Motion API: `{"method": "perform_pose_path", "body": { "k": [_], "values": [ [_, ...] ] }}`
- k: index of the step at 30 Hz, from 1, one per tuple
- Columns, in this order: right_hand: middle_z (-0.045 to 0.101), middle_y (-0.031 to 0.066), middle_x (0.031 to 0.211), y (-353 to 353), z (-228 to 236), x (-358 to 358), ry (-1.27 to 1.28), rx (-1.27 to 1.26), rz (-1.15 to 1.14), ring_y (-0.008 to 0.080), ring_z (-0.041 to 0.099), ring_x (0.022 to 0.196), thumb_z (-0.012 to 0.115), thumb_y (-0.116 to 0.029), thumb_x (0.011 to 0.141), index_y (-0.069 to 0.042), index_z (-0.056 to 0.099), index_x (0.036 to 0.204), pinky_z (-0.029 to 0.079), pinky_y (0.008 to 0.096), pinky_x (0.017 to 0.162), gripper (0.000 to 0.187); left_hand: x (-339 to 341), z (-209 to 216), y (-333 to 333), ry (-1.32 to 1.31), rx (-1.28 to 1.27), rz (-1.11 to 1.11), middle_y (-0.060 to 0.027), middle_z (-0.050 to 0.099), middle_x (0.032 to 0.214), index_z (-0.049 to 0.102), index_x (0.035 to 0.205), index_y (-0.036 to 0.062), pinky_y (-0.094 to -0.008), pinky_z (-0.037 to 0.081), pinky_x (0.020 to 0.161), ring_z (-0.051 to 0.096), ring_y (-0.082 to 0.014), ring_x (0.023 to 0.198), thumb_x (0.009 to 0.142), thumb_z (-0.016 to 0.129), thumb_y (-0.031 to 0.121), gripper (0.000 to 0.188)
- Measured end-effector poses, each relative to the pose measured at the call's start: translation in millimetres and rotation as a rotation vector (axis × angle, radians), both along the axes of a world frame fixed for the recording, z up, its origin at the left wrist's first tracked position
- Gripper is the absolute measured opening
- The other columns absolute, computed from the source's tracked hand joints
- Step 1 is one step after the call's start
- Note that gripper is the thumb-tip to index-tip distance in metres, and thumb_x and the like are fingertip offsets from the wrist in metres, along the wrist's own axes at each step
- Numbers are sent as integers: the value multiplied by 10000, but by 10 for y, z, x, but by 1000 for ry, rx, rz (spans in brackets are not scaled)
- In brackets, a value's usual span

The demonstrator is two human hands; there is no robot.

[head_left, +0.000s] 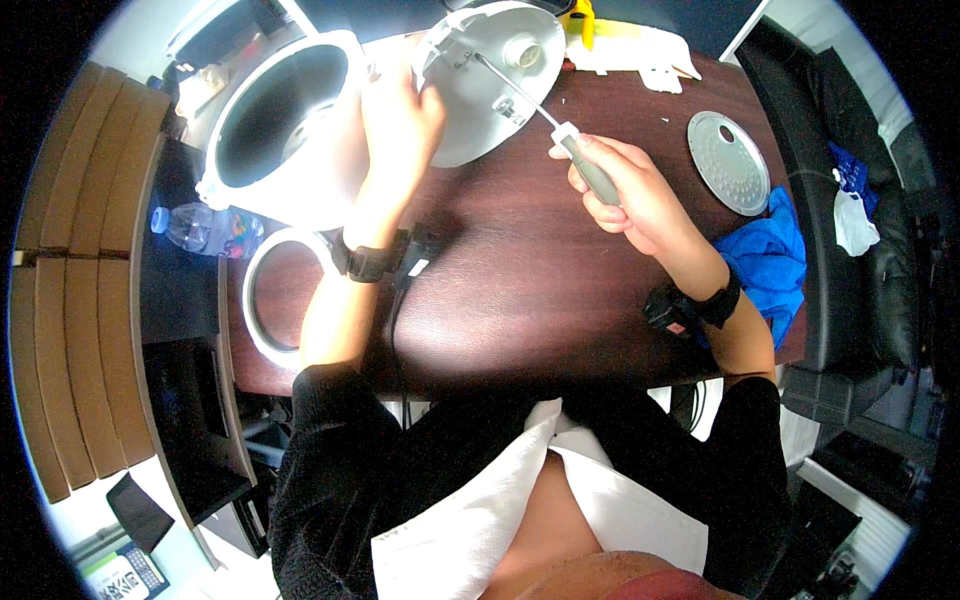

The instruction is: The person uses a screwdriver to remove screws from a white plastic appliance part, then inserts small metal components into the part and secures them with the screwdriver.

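A white rice cooker [335,165] with a dark round opening stands at the far left of the table. Its round pale lid [470,130] is raised beside it, inner side showing, with a round fitting near the top. My left hand [395,125] grips the lid's edge where it meets the body; glare washes out some of its fingers. In my right hand [635,185] is a screwdriver [590,172] with a grey and white handle. Its long shaft slants up and left, and the tip is at the lid's inner face, near a small dark spot.
A perforated metal disc [728,165] and a blue cloth [765,258] lie at the right. By my left forearm are a pale ring [252,305] and a plastic bottle [205,230]. White plastic pieces [635,48] and a yellow-handled item [584,22] are at the back.
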State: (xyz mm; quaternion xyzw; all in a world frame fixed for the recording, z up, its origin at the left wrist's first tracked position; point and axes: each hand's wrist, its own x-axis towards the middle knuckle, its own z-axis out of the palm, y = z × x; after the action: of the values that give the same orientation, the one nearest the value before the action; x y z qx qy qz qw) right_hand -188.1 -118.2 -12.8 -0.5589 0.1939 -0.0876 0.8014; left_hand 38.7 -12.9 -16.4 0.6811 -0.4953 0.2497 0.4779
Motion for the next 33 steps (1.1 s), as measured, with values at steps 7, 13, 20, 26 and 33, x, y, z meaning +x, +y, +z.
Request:
{"method": "perform_pose_path", "body": {
  "k": [7, 13, 20, 26, 33],
  "values": [
    [506, 14, 738, 40, 2, 9, 28, 8, -2, 10, 318, 391, 377, -271, 1009, -4, 560, 1122, 201, 170, 323, 343, -68, 42, 24, 48, 30, 0, -211, 640, 758, 584, 1131, 65, -397, 512, 714, 654, -353, 708, 682, 536, -70, 472],
    [500, 16, 734, 78, 51, 21, 36, 53, 9, 16, 321, 393, 367, -279, 1011, -2, 551, 1124, 206, 171, 325, 351, -61, 39, 31, 37, 40, 8, -205, 640, 746, 584, 1128, 71, -395, 514, 683, 655, -348, 700, 681, 536, -69, 470],
    [542, 67, 736, -53, -80, 42, -21, -638, -131, 137, 485, 439, 486, -267, 964, -31, 565, 1105, 354, 260, 373, 285, -115, 73, 18, 42, 61, 3, -199, 642, 860, 594, 1097, 38, -402, 490, 741, 633, -357, 804, 780, 569, -6, 320],
    [614, 109, 820, -51, 142, 13, 170, -1820, -354, 336, 629, 645, 598, -296, 878, -107, 598, 1031, 520, 402, 543, 243, -105, 87, 60, 77, 90, 9, -195, 642, 913, 601, 1087, 23, -396, 480, 776, 626, -355, 863, 828, 581, 18, 260],
    [545, 23, 757, -200, 62, -18, 183, -827, -32, 80, 441, 428, 483, -262, 971, -41, 583, 1116, 323, 227, 376, 283, -114, 53, 23, 38, 34, -2, -195, 637, 720, 573, 1150, 101, -404, 518, 644, 652, -348, 665, 690, 546, -67, 491]
  ]
}}
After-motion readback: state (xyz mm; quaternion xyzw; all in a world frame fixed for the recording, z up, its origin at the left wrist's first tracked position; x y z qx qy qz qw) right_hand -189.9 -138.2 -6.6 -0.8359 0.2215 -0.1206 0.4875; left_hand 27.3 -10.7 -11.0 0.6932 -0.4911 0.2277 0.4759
